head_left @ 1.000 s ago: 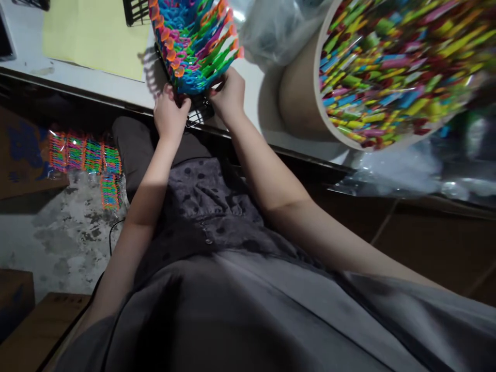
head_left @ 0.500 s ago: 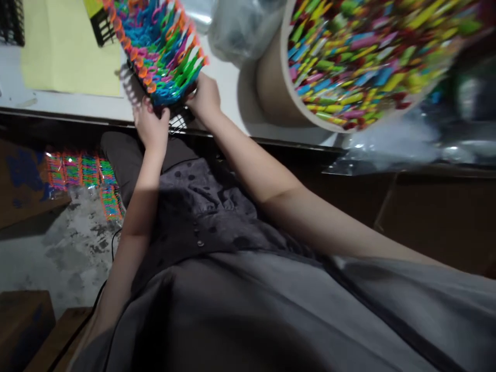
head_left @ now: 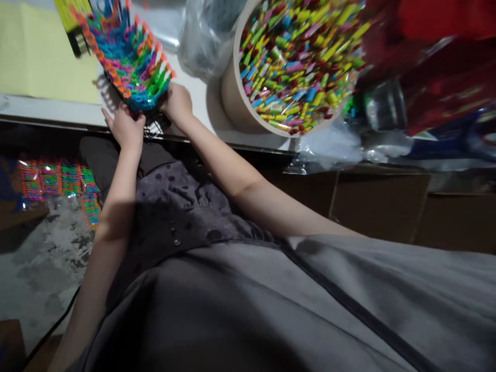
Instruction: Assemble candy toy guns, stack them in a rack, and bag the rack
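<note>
In the head view, the person's two bare hands are working at the near end of a long, multicoloured row of small plastic pieces with orange tips (head_left: 126, 67), which is lying near the front edge of a white tabletop (head_left: 199, 106). The left hand (head_left: 127, 129) is touching its near left corner; one finger is sticking out to the side while the others are bending in, and whether they are clamping is not showing. The right hand (head_left: 178, 106) is curling against the near right corner, its fingertips being partly hidden, so their grip cannot be told. A black wire grid (head_left: 154, 129) is showing between the hands. A pale yellow paper sheet (head_left: 46, 57) is lying to the left; a round beige tub (head_left: 234, 98) is standing to the right, holding many bright wrapped sticks (head_left: 294, 67). Clear-wrapped multicoloured packs (head_left: 52, 178) are lying below the table, at left.
</note>
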{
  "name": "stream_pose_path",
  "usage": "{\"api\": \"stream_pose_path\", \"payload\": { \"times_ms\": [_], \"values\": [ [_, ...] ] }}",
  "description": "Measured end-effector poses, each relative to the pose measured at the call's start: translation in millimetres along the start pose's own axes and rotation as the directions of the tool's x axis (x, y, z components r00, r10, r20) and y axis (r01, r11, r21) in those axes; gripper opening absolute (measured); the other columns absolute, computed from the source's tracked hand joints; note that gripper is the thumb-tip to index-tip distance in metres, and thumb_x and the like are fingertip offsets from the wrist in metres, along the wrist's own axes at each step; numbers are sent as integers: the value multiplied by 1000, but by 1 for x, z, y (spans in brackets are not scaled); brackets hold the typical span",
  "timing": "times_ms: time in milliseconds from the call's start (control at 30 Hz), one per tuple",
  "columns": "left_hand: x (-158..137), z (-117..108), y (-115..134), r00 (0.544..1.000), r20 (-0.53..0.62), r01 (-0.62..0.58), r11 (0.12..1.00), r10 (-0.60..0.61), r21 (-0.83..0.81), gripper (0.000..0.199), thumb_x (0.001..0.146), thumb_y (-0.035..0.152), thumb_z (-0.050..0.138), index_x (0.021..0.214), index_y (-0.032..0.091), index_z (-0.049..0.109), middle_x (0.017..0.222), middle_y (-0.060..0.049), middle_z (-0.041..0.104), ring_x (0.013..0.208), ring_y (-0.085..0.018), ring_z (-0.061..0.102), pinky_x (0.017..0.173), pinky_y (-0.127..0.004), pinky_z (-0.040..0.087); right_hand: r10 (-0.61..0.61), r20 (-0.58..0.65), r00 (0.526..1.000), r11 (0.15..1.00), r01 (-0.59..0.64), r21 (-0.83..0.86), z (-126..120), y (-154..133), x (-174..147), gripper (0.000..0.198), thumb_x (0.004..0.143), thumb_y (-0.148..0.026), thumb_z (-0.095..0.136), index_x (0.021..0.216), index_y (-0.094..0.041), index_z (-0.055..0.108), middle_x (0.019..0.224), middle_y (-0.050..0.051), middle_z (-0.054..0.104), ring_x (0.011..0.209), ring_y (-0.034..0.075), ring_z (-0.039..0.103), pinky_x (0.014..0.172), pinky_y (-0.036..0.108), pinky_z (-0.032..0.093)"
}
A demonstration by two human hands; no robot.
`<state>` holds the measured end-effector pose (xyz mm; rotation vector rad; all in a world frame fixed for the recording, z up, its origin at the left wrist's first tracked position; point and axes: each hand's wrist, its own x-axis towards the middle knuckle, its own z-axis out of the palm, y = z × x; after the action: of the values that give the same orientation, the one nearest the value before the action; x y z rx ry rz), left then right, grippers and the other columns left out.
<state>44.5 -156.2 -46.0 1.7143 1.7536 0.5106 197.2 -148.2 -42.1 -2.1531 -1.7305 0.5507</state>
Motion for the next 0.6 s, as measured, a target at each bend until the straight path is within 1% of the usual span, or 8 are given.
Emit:
{"api": "stream_pose_path", "payload": {
  "times_ms": [100,167,233,333,500,600],
  "values": [
    [-7,-9,5,994,-100,-26,997,34,75,26,79,33,54,101,20,58,102,-6,67,113,-26,57,121,-48,3,-22,44,999,999,21,37,-5,-4,-1,21,78,-24,50,96,-19,61,103,7,68,99,26,59,88,37,43],
    [-10,-15,7,989,-136,-36,992,52,120,23,78,34,55,95,19,60,94,-6,69,108,-25,60,120,-50,2,-55,56,997,997,52,57,-8,-6,-1,21,78,-25,51,95,-18,61,104,8,68,100,27,59,90,38,42],
    [-12,-18,8,986,-157,-33,988,57,151,21,78,36,56,88,19,61,88,-7,70,103,-25,62,119,-51,1,-72,58,996,995,68,70,-12,-8,-2,23,76,-26,54,96,-17,61,103,8,69,100,27,59,90,39,42],
    [-13,-20,9,987,-153,-15,986,40,164,19,77,37,57,81,19,61,86,-7,71,99,-26,64,117,-54,-1,-66,49,997,994,61,87,-15,-9,-5,26,74,-24,55,97,-16,62,102,8,69,99,26,60,91,39,42],
    [-12,-17,12,987,-160,6,987,20,160,19,78,36,55,83,18,61,86,-7,71,99,-26,64,118,-54,0,-46,43,998,997,43,71,-17,-10,-3,24,72,-22,56,94,-16,64,100,9,70,98,27,61,88,37,44],
    [-13,-10,10,985,-168,2,988,25,156,20,78,34,53,87,18,61,87,-6,70,97,-25,64,118,-54,1,-36,85,996,999,32,41,-19,-9,1,21,73,-22,56,90,-16,65,101,10,69,97,28,61,87,38,45]
  ]
}}
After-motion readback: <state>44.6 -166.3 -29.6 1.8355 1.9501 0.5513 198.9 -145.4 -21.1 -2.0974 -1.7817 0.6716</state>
